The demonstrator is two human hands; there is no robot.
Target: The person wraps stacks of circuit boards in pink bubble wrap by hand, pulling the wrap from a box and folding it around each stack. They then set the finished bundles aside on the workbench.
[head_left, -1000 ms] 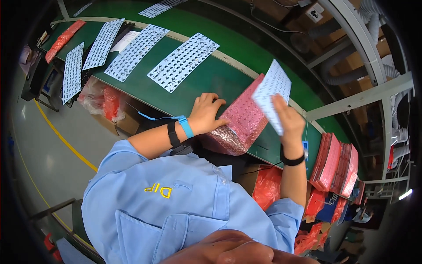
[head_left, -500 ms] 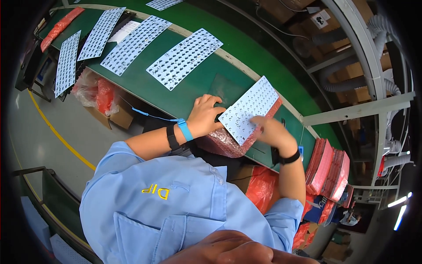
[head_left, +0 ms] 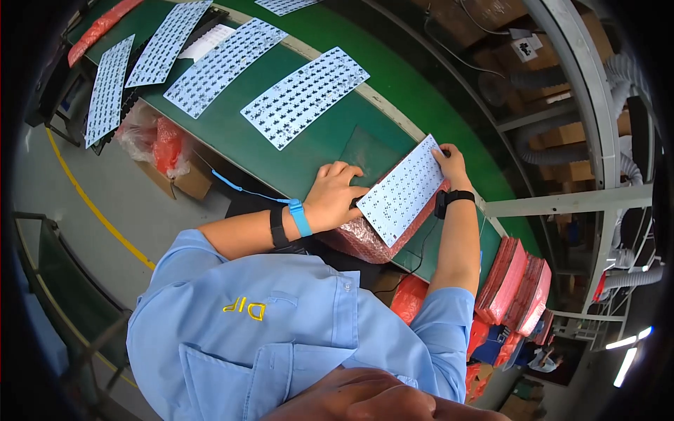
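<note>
A white keyboard circuit board (head_left: 401, 193) with rows of small dark marks lies slantwise over a pile of pink bubble wrap (head_left: 361, 241) at the bench's near edge. My right hand (head_left: 450, 163) grips its far right end, thumb on top. At the board's left edge, my left hand (head_left: 337, 194) pinches the corner between thumb and index finger, its other fingers bent over the bench. A blue strap (head_left: 298, 217) with a cord circles my left wrist, beside a black band. Whatever lies under the board is hidden.
Several more keyboard circuit boards (head_left: 305, 97) lie along the green bench (head_left: 232, 147) to the left. A red bubble-wrap roll (head_left: 105, 29) is at the far left. Stacked pink bubble-wrap packs (head_left: 512, 286) stand to the right. A metal frame bar (head_left: 569, 201) crosses beyond the bench.
My right hand has moved from the board's near right side to its far end and now grips there. The left hand stays at the left edge. The whole view has shifted slightly.
</note>
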